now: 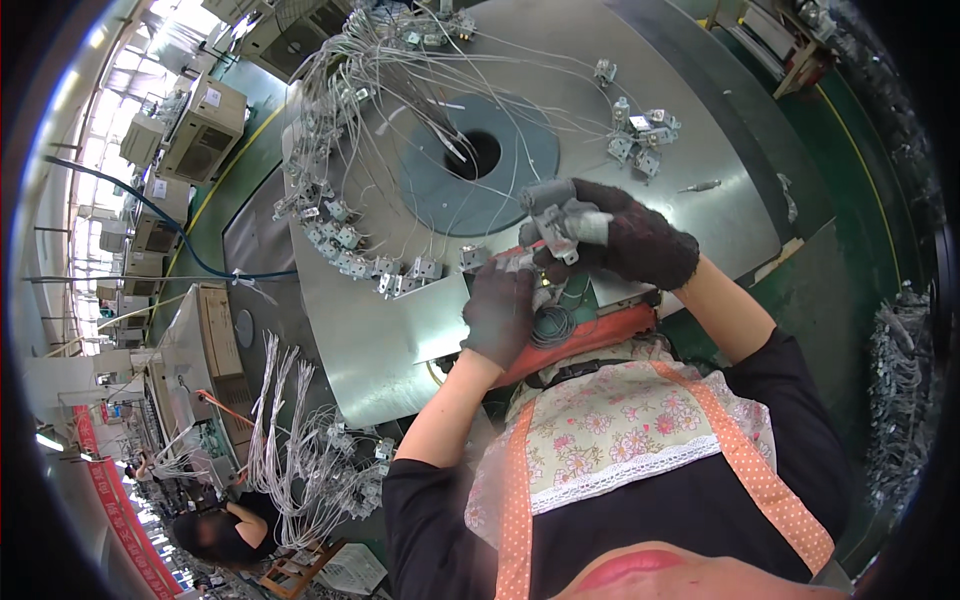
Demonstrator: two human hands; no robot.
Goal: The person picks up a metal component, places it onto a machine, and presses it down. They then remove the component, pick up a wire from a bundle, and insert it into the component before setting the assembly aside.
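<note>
Centrally, two gloved hands (497, 312) (640, 238) meet at perhaps one metal fitting (556, 232).

The desk (370, 350) is a shiny metal sheet. On it lie a round grey disc (420, 190) with a dark central hole, pale wires (345, 50), small metal blocks (350, 262) curving along the left, a cluster (645, 135) of similar blocks towards the right, and a slim tool (700, 186) beyond that.
</note>
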